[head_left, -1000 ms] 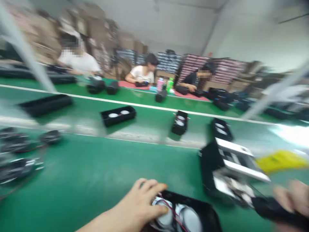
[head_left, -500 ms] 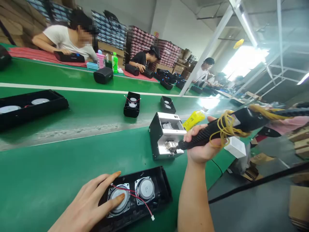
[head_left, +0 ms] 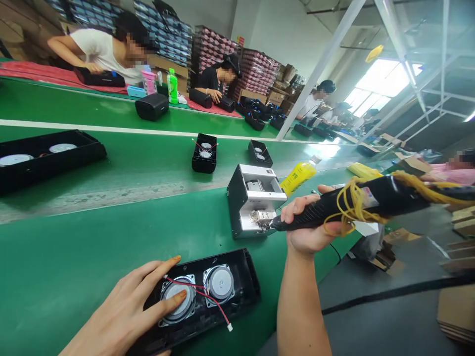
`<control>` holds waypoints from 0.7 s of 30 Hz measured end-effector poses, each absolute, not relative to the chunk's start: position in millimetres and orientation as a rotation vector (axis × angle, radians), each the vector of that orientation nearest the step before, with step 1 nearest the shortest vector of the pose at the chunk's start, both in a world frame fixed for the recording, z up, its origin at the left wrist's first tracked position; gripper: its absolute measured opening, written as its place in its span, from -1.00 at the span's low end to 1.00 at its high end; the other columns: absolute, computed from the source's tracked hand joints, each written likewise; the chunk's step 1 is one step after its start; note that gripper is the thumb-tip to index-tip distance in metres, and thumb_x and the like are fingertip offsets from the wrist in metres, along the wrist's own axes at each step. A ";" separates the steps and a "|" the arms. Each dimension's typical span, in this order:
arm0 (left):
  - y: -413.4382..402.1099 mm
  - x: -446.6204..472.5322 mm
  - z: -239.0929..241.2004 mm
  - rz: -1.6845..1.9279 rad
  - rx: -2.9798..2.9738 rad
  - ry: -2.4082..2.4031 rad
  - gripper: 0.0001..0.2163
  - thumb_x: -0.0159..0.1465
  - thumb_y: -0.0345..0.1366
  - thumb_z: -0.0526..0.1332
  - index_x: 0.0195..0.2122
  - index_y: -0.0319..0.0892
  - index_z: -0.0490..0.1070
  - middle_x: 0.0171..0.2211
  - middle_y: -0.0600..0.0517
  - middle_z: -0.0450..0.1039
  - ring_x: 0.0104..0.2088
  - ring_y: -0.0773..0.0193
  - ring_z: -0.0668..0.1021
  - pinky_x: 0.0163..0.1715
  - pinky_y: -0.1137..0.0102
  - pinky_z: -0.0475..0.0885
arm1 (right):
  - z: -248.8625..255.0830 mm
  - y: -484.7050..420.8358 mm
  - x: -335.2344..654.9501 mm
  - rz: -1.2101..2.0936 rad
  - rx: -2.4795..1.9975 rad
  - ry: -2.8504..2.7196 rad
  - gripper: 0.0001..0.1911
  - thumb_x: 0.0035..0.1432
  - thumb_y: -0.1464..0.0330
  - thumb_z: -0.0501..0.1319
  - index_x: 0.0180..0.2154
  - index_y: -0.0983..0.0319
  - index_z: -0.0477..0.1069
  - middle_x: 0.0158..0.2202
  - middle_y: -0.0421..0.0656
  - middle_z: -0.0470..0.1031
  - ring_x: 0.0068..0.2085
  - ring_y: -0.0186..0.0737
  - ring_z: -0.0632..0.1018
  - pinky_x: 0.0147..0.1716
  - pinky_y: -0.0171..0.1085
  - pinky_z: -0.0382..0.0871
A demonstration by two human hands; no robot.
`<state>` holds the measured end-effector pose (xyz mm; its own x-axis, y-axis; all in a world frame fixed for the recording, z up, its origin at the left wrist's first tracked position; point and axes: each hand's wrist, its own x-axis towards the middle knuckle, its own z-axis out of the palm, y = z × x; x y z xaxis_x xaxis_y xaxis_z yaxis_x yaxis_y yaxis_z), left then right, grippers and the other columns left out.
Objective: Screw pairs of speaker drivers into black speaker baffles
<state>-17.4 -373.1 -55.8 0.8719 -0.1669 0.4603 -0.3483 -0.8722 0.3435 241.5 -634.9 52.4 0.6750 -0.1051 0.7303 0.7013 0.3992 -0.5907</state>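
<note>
The casing [head_left: 202,317] lies near the tabletop's [head_left: 67,277] right edge, slanted, its left end partly under the left hand [head_left: 129,304]. Set in it are a left speaker [head_left: 183,309] and a right speaker [head_left: 219,284], backs upward; a red wire [head_left: 218,305] crosses both, and its white plug [head_left: 229,327] hangs over the casing's near side. The left hand is spread: its thumb lies across the left speaker, its forefinger along the casing's far rim.

The right hand [head_left: 306,240] is wrapped round a black screwdriver [head_left: 334,205] wound with yellow cord [head_left: 347,200]. The bit is at the front of a silver machine [head_left: 261,202], which stands between the casing and the tabletop's far edge; whether bit and machine touch, I cannot tell. A yellow container [head_left: 299,176] leans or lies just beyond the machine.

Past the far edge, a green belt [head_left: 148,163] carries three similar casings [head_left: 204,165], each with two speakers. Across the belt's white line stand a black unit [head_left: 152,106], a pink cup [head_left: 149,83] and a green bottle [head_left: 172,86]. Behind them, a person in white [head_left: 100,49] and one in black [head_left: 211,76] handle dark units over red mats [head_left: 33,74].
</note>
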 end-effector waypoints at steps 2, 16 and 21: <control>-373.4 -18.1 -54.4 0.589 2.628 -0.364 -0.44 0.33 -0.27 0.22 0.37 0.20 0.33 0.57 0.00 0.09 0.44 -0.25 0.34 0.17 -0.16 0.60 | 51.2 -634.4 242.0 -0.541 -1.061 -0.659 -0.43 0.19 -0.19 0.35 -0.08 0.14 0.50 -0.54 -0.34 0.41 -0.71 -0.32 0.32 -0.76 -0.33 0.25; -372.4 -17.3 -54.3 0.580 2.611 -0.360 -0.44 0.29 -0.25 0.27 0.33 0.18 0.39 0.56 -0.01 0.15 0.43 -0.25 0.38 0.18 -0.13 0.60 | 57.4 -623.1 252.6 -0.586 -1.074 -0.626 -0.39 0.24 -0.24 0.28 -0.07 0.14 0.49 -0.52 -0.34 0.34 -0.68 -0.38 0.31 -0.73 -0.38 0.24; -362.8 -19.2 -54.2 0.545 2.738 -0.467 -0.33 0.23 -0.23 0.35 0.41 0.15 0.36 0.60 -0.01 0.06 0.43 -0.29 0.38 0.14 -0.09 0.66 | 56.0 -622.4 251.0 -0.578 -1.086 -0.623 -0.40 0.23 -0.24 0.27 -0.10 0.14 0.50 -0.54 -0.34 0.33 -0.69 -0.38 0.29 -0.74 -0.38 0.20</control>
